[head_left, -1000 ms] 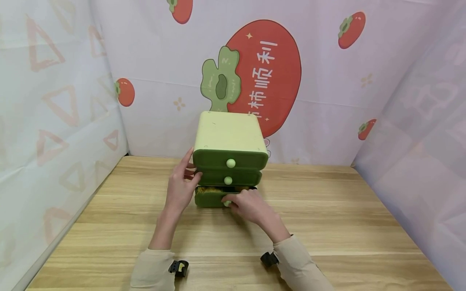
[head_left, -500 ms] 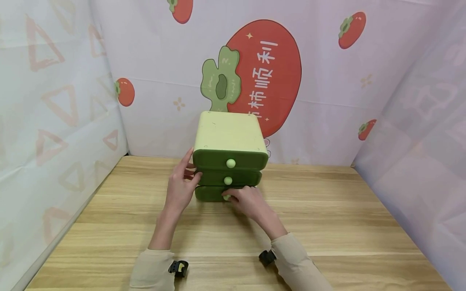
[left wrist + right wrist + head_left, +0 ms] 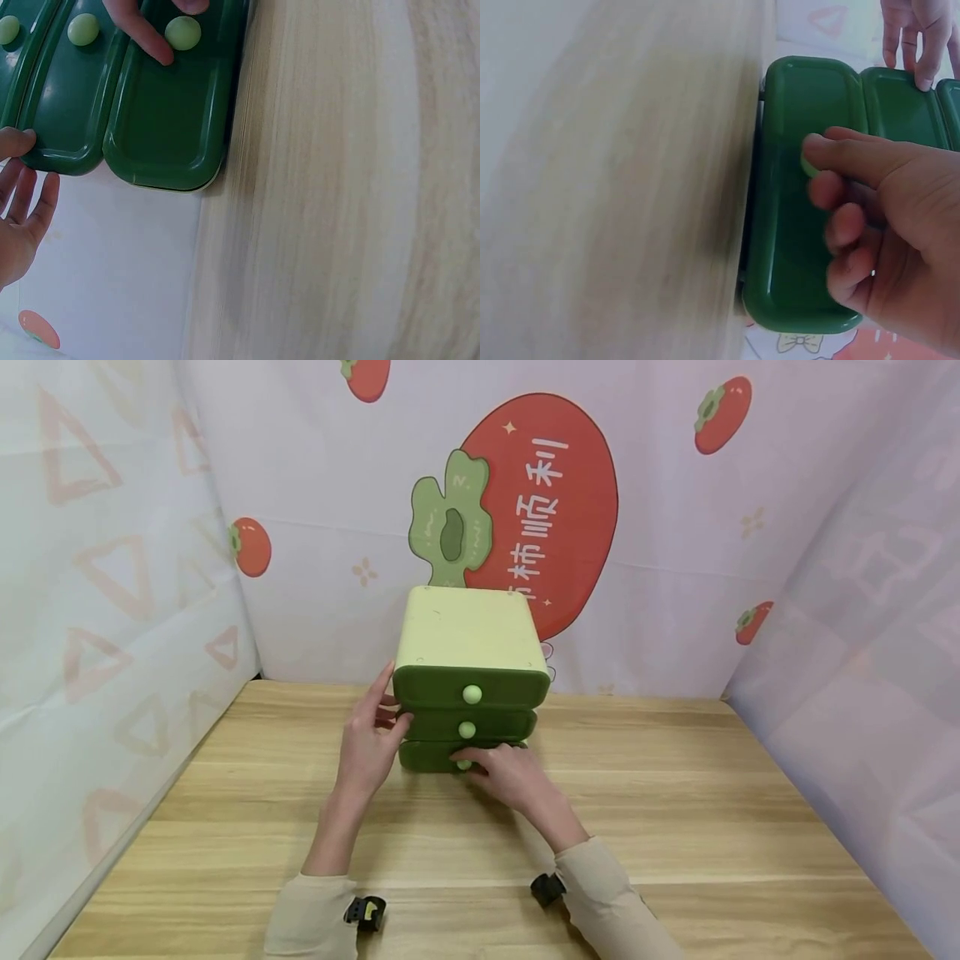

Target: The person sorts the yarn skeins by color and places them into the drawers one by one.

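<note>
A small three-drawer cabinet (image 3: 470,631) with a pale green top and dark green fronts stands toward the back of the table. My left hand (image 3: 367,743) grips its left side, thumb on the edge of the middle drawer (image 3: 432,725) and the other fingers around the side. With thumb and index finger, my right hand (image 3: 510,777) pinches the round pale green knob (image 3: 183,33) of the bottom drawer (image 3: 806,277); its other fingers are loosely curled. All drawers look pushed in, and what the bottom one contains is hidden.
The wood-grain table (image 3: 697,810) extends around the cabinet on both sides and in front. A white backdrop (image 3: 322,593) with printed red persimmons rises close behind it, and patterned sheets hang at the left and right.
The bottom drawer, a little open with yellowish contents showing one second ago, has slid in under my right hand. My left hand keeps its place on the cabinet; the view has shifted slightly.
</note>
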`<state>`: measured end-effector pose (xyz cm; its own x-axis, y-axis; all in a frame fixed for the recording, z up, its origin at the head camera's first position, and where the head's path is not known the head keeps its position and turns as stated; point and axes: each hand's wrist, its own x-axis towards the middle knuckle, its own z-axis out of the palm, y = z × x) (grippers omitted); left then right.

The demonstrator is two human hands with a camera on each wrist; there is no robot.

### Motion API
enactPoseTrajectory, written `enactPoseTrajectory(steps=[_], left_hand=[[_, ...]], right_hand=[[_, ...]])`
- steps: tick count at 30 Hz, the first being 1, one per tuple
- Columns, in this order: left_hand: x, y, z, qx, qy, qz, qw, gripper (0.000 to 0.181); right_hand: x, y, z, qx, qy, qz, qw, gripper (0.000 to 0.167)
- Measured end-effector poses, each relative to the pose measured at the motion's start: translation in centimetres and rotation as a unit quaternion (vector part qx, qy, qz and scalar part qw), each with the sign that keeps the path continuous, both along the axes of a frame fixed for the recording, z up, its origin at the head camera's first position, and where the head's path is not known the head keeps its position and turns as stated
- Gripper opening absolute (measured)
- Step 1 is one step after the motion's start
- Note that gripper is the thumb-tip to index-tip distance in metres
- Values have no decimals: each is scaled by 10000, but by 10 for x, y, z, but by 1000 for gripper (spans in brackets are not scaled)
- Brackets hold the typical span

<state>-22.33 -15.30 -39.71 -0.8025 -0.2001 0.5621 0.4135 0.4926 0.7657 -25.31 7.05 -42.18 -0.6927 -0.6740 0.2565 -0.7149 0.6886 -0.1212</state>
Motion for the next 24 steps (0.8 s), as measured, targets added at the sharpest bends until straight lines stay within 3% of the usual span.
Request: enactPoseTrajectory(steps=[4, 8, 17, 20, 24], left_hand=[[1, 0, 0, 8, 27, -30, 10000, 81], [2, 1, 1, -57, -15, -41, 10000, 81], [8, -3, 6, -787, -288, 46, 9965, 80], [12, -8, 9, -1139, -386, 138, 9926, 79], [15, -17, 12, -1708, -558, 268, 9834, 80]], right_hand=[[3, 4, 9, 38, -425, 90, 9991, 30], [9, 15, 31, -178, -718, -83, 9972, 26], [17, 57, 78, -1203, -342, -159, 9920, 10], [14, 74, 84, -1521, -209, -330, 9876, 14], [6, 94, 84, -1727, -115, -757, 9820, 31]])
